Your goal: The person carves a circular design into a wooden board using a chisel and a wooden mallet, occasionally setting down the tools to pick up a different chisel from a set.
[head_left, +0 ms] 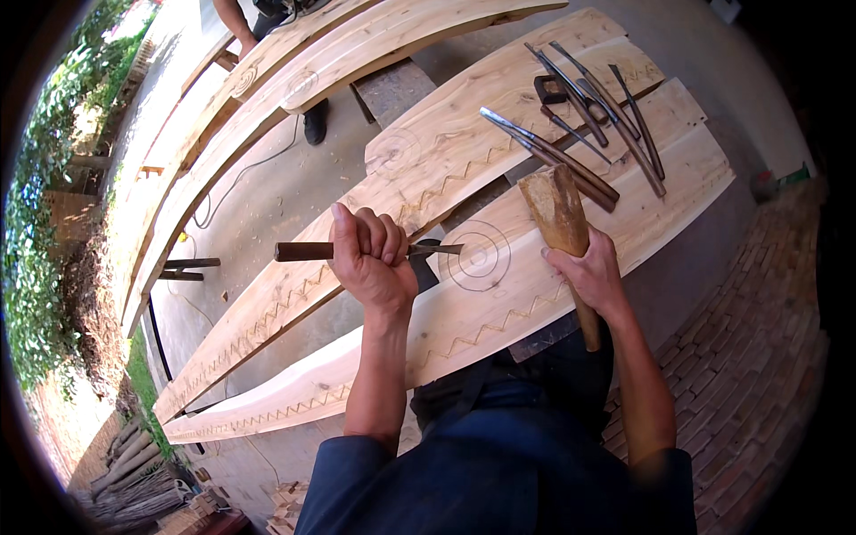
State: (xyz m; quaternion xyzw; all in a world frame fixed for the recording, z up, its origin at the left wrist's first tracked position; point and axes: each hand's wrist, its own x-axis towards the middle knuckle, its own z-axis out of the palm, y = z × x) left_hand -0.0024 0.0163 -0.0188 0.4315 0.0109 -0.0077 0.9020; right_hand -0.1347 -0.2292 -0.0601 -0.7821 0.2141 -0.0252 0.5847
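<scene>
My left hand (379, 259) is closed round a wood chisel (305, 251) with a dark wooden handle. Its metal blade points right, over the edge of the drawn concentric circles (481, 257) on the nearest pale board (526, 308); whether it touches the wood I cannot tell. A wooden mallet (555, 212) is gripped in my right hand (592, 276), head up and handle toward me, right of the circles. Carved or drawn zigzag lines (504, 323) run along this long, curved board. A second zigzag-marked board (464, 143) lies just beyond it.
Several chisels and gouges (624, 125) lie across the boards at the right. Long curved beams (357, 64) rest farther back, where another person's hand (246, 43) shows. A cable (234, 183) trails on the floor. Brick paving (713, 357) lies right, stacked logs (129, 459) lower left.
</scene>
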